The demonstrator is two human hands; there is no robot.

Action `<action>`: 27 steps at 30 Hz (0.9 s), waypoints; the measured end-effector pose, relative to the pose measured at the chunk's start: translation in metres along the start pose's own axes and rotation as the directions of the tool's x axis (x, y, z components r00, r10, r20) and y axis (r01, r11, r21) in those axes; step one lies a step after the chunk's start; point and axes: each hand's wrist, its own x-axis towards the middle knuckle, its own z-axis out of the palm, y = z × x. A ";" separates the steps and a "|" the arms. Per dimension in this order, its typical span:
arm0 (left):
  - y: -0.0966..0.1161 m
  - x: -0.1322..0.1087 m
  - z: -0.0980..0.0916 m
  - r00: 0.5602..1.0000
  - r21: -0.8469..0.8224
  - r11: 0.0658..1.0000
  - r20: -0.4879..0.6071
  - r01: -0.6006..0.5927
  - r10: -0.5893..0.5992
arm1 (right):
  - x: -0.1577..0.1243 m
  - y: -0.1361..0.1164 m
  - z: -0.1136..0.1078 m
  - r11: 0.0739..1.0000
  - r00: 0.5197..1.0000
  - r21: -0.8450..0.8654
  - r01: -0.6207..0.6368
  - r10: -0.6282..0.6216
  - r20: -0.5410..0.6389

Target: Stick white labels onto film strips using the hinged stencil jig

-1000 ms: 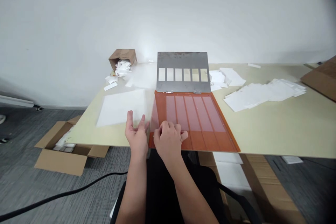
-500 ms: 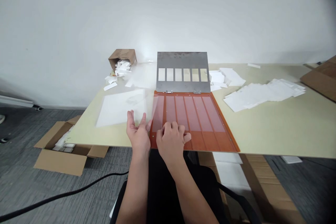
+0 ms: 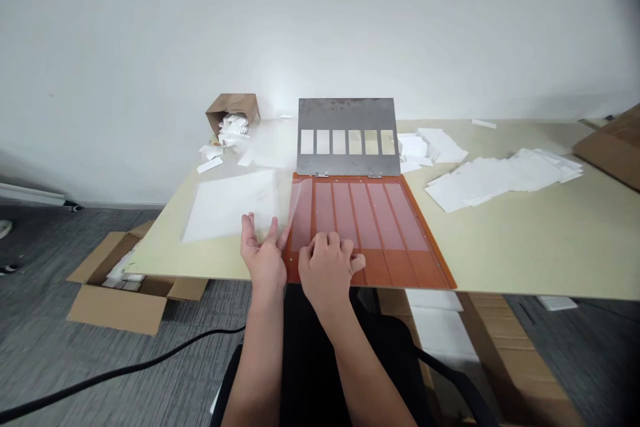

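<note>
An orange board (image 3: 400,260) with several long pinkish slots lies at the table's near edge. A grey metal plate (image 3: 346,113) with a row of small windows stands hinged open at its far end. A translucent film strip (image 3: 297,210) lies slightly askew over the leftmost slot. My left hand (image 3: 263,257) rests at the board's left edge with fingers stretched and apart, its thumb touching the strip. My right hand (image 3: 327,267) sits on the board's near part, fingers curled, their tips pressed down beside the strip's lower end.
A large translucent sheet (image 3: 230,203) lies left of the board. White paper pieces (image 3: 500,177) spread over the table's right side. A tipped brown box (image 3: 235,110) spills white slips at the back left. Open cardboard boxes (image 3: 117,293) stand on the floor by a black cable (image 3: 125,370).
The film strip has swung from beside my left thumb onto the board's leftmost slot. My right hand has slid slightly right and nearer. My left hand has barely moved.
</note>
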 end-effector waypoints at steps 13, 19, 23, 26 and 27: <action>0.003 0.002 0.001 0.998 -0.040 0.999 -0.054 0.032 -0.034 | 0.000 0.000 0.002 1.000 1.000 -0.007 -0.003 0.003 -0.011; 0.003 0.002 0.001 0.997 -0.044 0.999 -0.070 0.029 -0.032 | 0.000 0.001 0.002 1.000 1.000 -0.014 -0.006 0.006 -0.004; 0.004 0.002 0.002 0.996 -0.045 0.998 -0.077 0.036 -0.039 | 0.000 0.001 0.003 1.000 1.000 -0.014 -0.009 0.009 0.007; 0.005 0.002 0.002 0.996 -0.048 0.998 -0.085 0.033 -0.037 | 0.000 0.001 0.003 1.000 1.000 -0.010 -0.008 0.008 0.007; 0.004 0.002 0.001 0.996 -0.051 0.998 -0.087 0.031 -0.035 | 0.000 0.001 0.003 1.000 1.000 -0.010 -0.006 0.006 0.004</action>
